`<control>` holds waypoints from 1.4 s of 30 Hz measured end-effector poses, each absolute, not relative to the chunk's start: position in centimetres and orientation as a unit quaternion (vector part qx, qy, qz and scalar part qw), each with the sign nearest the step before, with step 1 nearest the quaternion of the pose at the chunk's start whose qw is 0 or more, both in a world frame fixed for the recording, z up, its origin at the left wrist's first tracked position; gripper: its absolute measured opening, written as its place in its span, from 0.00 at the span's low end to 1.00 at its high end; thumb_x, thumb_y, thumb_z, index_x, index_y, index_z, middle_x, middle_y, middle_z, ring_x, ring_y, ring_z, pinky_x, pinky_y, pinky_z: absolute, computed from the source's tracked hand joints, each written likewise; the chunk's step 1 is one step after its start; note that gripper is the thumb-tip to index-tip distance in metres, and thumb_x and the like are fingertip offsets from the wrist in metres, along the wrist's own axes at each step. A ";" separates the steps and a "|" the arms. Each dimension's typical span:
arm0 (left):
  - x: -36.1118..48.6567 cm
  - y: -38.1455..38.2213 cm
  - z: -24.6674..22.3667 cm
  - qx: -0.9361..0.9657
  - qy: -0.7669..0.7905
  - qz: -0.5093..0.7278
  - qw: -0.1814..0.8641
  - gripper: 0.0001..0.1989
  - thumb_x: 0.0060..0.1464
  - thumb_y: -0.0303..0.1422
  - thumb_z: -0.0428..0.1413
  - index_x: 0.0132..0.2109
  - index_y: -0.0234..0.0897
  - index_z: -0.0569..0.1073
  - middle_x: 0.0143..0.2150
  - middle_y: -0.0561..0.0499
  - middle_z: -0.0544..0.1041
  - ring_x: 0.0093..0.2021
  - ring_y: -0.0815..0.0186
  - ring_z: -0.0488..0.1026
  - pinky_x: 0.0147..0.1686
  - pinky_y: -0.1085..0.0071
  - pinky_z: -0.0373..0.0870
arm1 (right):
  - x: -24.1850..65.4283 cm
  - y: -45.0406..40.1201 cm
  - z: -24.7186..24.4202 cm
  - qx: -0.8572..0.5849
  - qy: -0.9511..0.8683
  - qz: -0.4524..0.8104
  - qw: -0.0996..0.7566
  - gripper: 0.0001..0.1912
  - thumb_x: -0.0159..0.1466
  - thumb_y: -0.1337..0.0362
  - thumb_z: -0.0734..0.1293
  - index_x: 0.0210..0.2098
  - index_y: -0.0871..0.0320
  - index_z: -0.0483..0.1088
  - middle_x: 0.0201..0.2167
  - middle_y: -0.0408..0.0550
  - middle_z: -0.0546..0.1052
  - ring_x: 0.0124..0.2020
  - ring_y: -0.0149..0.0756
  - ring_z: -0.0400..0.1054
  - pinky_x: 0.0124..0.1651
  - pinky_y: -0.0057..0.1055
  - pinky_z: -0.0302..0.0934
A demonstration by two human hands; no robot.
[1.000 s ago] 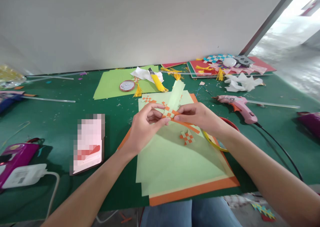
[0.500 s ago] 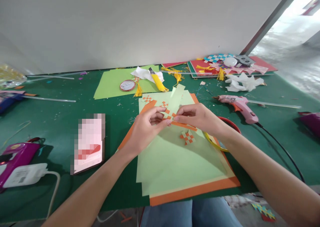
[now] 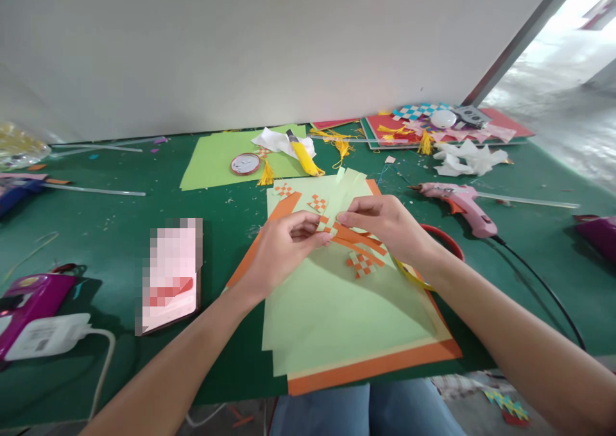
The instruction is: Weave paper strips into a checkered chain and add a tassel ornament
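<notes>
Nearest, the green table (image 3: 240, 365) carries an orange sheet (image 3: 375, 367) under pale green sheets (image 3: 332, 314). At its near left, a white adaptor (image 3: 60, 332) bears a label (image 3: 42, 342) with grey print, too small to read. Just beyond lies a phone (image 3: 178, 304), its screen broken into coloured blocks and illegible. A small woven star (image 3: 360, 265) of orange and pale green paper rests on the sheets.

Past the star, above the middle of the pale green sheets, is the woven piece (image 3: 326, 225), held between both hands. The left hand (image 3: 283, 247) pinches its left side narrowly between thumb and fingers. The right hand (image 3: 387, 221) has thumb and forefinger drawn close together at its right edge; which strip they grip cannot be told. Pale green strips (image 3: 347, 189) point away from the person, leaning slightly right; orange strips (image 3: 359, 242) run rightward and slightly nearer, roughly crosswise to them. Neither direction clearly forms the long axis.

To the right lies a pink glue gun (image 3: 464, 208), nozzle leftward, its markings unreadable. Farther off, a yellow cutter (image 3: 304, 156) lies beside a red-rimmed disc (image 3: 245, 164). Behind stands a grey wall (image 3: 250, 51).
</notes>
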State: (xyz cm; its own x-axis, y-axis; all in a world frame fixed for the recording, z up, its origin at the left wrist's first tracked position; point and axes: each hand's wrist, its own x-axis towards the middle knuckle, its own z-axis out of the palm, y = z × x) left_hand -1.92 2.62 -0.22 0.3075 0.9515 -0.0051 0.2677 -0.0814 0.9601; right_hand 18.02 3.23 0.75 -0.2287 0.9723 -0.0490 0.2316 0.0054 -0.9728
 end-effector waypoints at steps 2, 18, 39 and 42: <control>-1.9 2.7 -0.2 0.655 0.469 0.341 0.484 0.10 0.51 0.37 0.63 0.34 0.35 0.73 0.32 0.54 0.76 0.35 0.66 0.77 0.35 0.76 0.71 | 18.0 3.2 0.8 -0.497 -0.604 0.496 0.377 0.18 0.56 0.52 0.71 0.23 0.60 0.69 0.18 0.36 0.56 0.20 0.23 0.45 0.22 0.26 0.40; -2.1 2.6 0.1 0.659 0.478 0.343 0.468 0.10 0.54 0.37 0.60 0.32 0.35 0.72 0.29 0.54 0.75 0.35 0.64 0.80 0.32 0.76 0.69 | 17.7 3.3 1.6 -0.505 -0.661 0.450 0.324 0.13 0.56 0.54 0.71 0.26 0.59 0.75 0.25 0.43 0.75 0.28 0.30 0.64 0.32 0.29 0.56; -2.0 2.6 -0.4 0.666 0.481 0.345 0.454 0.13 0.51 0.41 0.62 0.39 0.36 0.73 0.33 0.51 0.78 0.35 0.61 0.79 0.35 0.70 0.74 | 18.2 3.5 1.3 -0.498 -0.708 0.402 0.300 0.11 0.59 0.58 0.67 0.27 0.57 0.75 0.27 0.44 0.76 0.30 0.33 0.66 0.35 0.31 0.57; -2.0 2.7 -0.2 0.658 0.473 0.347 0.472 0.12 0.52 0.40 0.62 0.38 0.36 0.72 0.31 0.52 0.78 0.35 0.62 0.80 0.35 0.71 0.75 | 18.3 3.5 1.3 -0.494 -0.710 0.401 0.300 0.12 0.59 0.56 0.68 0.27 0.57 0.75 0.27 0.44 0.76 0.29 0.32 0.66 0.34 0.31 0.57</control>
